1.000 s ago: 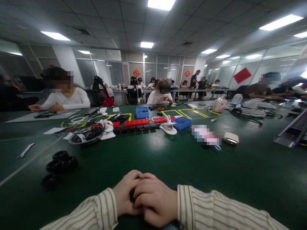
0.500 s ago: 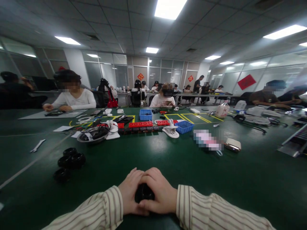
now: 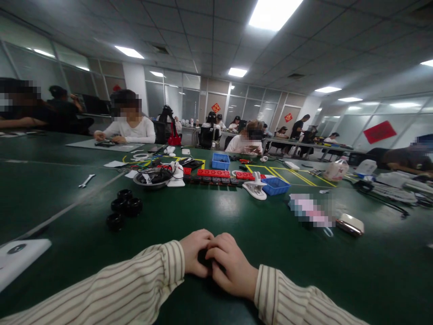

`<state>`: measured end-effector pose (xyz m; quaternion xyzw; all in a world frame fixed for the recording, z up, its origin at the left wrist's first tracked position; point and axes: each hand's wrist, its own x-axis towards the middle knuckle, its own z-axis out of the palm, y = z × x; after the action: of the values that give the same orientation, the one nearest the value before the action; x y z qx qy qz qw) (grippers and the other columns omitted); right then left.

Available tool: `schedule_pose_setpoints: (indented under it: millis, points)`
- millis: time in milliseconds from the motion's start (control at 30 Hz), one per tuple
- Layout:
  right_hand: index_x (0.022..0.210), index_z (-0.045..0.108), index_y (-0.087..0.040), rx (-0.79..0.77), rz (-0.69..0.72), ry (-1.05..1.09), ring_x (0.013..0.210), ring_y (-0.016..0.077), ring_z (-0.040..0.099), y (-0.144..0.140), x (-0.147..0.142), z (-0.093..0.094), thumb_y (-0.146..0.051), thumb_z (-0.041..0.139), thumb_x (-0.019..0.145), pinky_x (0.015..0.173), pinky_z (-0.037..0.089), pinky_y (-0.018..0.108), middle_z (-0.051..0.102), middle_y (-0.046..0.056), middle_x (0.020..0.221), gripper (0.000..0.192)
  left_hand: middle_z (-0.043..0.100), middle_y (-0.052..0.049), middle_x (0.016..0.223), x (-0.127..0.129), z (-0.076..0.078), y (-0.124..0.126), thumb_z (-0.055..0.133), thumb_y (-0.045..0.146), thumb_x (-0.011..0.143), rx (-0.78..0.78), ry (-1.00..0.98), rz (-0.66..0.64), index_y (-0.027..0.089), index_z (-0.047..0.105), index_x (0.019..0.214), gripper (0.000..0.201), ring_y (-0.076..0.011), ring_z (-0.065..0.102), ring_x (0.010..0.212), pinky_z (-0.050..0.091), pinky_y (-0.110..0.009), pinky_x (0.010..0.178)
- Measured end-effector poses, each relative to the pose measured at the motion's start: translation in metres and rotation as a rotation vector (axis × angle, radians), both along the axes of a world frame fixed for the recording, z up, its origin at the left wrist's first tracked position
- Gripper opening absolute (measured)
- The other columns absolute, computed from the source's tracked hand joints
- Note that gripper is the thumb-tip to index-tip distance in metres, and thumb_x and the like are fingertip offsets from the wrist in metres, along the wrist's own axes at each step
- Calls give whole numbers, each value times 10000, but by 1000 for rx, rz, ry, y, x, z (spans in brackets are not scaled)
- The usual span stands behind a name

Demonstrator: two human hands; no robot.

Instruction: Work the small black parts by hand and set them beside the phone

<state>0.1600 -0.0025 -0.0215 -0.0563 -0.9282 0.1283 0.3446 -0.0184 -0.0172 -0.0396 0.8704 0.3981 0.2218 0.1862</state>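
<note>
My left hand (image 3: 193, 253) curls around the left side of a black round part (image 3: 203, 257), low in the middle of the view. On its other side, my right hand (image 3: 233, 267) closes over it, so the two hands meet and touch at the fingertips. Most of the part is hidden by my fingers; only a dark patch shows between them. Several glossy black round parts (image 3: 125, 206) of similar look sit grouped on the green table (image 3: 216, 214), ahead and to the left of my hands.
Farther off are a metal bowl of cables (image 3: 153, 185), red power strips (image 3: 213, 174), a white clip stand (image 3: 256, 187) and a blue tray (image 3: 275, 185). A wrench (image 3: 87, 181) lies left, a white slab (image 3: 25, 257) nearer, a pale case (image 3: 351, 224) right. People sit beyond.
The view has turned left and tilted, bringing the white slab into sight. My fingers have closed further over the black round part, hiding more of it.
</note>
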Motion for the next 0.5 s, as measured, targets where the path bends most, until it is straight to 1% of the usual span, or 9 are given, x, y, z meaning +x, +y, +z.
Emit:
schedule_pose_setpoints:
  millis: [67,133,233,367,433,500]
  points:
    - [814,507,-149,29,67,13,821,157,451,2,-3,0,-156,358,707,777,362,342,510,52,846,183,554,-18,931,-4,-2,4,742,279,520,-18,-37,-22,190,622,746,271,-202,526,899,444,-309,824]
    - [781,500,-156,54,130,17,811,153,460,3,-6,1,-161,355,703,807,355,357,512,39,810,165,550,-21,946,-7,-5,5,745,282,513,-21,-55,-22,193,633,788,309,-208,527,916,440,-312,842]
    - [800,497,-163,51,179,25,812,148,473,4,-7,4,-154,350,707,838,351,360,526,27,789,174,544,-27,936,-7,-5,6,751,283,490,-15,-32,-12,190,636,829,370,-221,525,914,438,-326,844]
    - [967,485,-152,-53,134,36,901,164,471,5,-3,9,-208,390,754,884,342,368,533,60,929,240,551,-36,952,-4,1,3,744,356,509,-43,-14,21,186,590,923,474,-229,521,901,429,-354,860]
    - [1028,468,-146,-105,89,33,932,178,460,7,0,9,-281,428,788,871,349,367,513,80,996,279,549,-55,963,-2,4,1,734,431,524,-62,-15,68,168,547,985,563,-239,519,888,428,-384,855]
    - [1061,458,-148,-141,36,22,932,187,454,10,2,7,-364,455,817,835,362,354,501,87,1019,326,544,-75,965,0,6,-2,710,524,535,-63,-17,126,151,516,1010,634,-252,512,884,415,-423,864]
